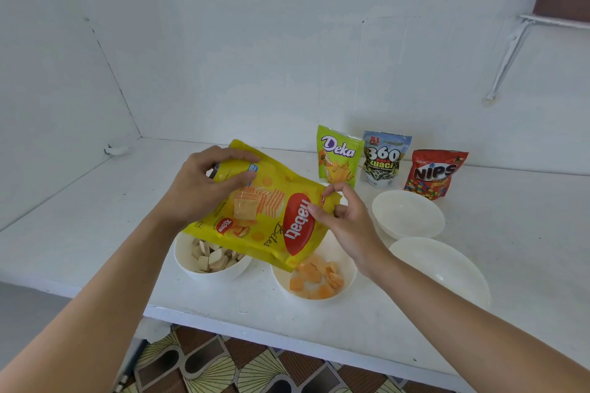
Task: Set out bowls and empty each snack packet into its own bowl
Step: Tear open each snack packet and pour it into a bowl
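Note:
I hold a yellow Nabati packet tilted above two white bowls. My left hand grips its upper end. My right hand pinches its right edge near the opened end. Under the packet's lower corner a bowl holds orange wafer pieces. The bowl to the left holds pale beige pieces and is partly hidden by the packet. Two empty white bowls stand to the right, one further back and one nearer.
Three packets stand upright against the back wall: a green Deka packet, a 360 Kuaci packet and a red Nips packet. The white counter ends at a front edge, with patterned floor below.

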A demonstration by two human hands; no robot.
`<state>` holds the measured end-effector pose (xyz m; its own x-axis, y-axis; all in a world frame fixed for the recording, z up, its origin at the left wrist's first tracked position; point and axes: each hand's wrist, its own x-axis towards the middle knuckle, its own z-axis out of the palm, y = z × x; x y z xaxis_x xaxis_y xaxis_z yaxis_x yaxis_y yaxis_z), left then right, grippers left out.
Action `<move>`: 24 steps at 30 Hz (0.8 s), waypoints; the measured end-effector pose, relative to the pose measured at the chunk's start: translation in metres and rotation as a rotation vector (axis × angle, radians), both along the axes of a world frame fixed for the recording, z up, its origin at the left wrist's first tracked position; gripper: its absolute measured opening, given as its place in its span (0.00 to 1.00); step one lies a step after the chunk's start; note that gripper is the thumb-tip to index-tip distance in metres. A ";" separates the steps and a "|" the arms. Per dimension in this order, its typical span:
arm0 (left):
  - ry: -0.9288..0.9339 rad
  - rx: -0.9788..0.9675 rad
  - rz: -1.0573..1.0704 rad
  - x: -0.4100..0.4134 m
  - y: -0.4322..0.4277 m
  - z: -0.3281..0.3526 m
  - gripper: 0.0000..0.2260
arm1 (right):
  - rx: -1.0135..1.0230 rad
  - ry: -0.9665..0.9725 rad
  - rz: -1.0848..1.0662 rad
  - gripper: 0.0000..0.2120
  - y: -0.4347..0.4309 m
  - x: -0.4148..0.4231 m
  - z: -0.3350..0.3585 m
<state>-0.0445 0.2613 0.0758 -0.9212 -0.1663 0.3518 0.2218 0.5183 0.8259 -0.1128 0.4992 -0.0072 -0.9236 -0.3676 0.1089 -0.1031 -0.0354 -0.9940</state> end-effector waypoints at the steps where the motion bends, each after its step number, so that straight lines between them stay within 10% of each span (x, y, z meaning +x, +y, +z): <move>1: 0.012 0.013 0.001 0.000 0.000 0.003 0.08 | -0.010 0.016 -0.006 0.13 0.000 -0.001 0.005; 24: 0.048 -0.322 0.013 -0.023 0.021 0.013 0.08 | 0.015 -0.084 -0.104 0.11 -0.001 -0.006 -0.008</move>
<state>-0.0677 0.2818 0.0891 -0.9007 -0.0508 0.4316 0.2486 0.7544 0.6076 -0.1183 0.4981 -0.0155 -0.9624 -0.2705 0.0247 -0.0218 -0.0135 -0.9997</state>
